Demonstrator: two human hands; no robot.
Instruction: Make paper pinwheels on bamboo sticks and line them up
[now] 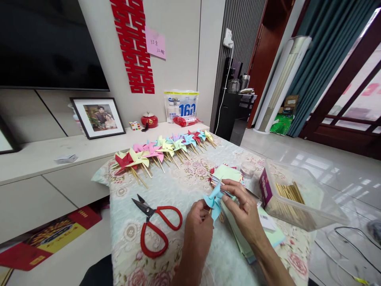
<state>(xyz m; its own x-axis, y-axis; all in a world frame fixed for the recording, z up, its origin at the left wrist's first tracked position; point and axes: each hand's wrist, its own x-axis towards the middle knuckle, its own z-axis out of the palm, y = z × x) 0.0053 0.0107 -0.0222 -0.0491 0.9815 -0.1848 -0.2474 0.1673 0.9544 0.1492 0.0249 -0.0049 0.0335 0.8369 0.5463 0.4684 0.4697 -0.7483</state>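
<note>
We see a light-blue, four-vaned paper pinwheel [215, 201] between the two hands, above the pale floral tablecloth [126, 222]. The left hand [199, 225] pinches it low at its left side; the right hand [242, 204] curves round its right edge, though we cannot tell whether thumb and finger close on it. From the pinwheel, we find red-handled metal scissors [150, 213] between eight and nine o'clock, pale-green paper sheets [239, 240] at four, and a clear plastic tub [330, 214] of thin wooden sticks [290, 192] at three.
</note>
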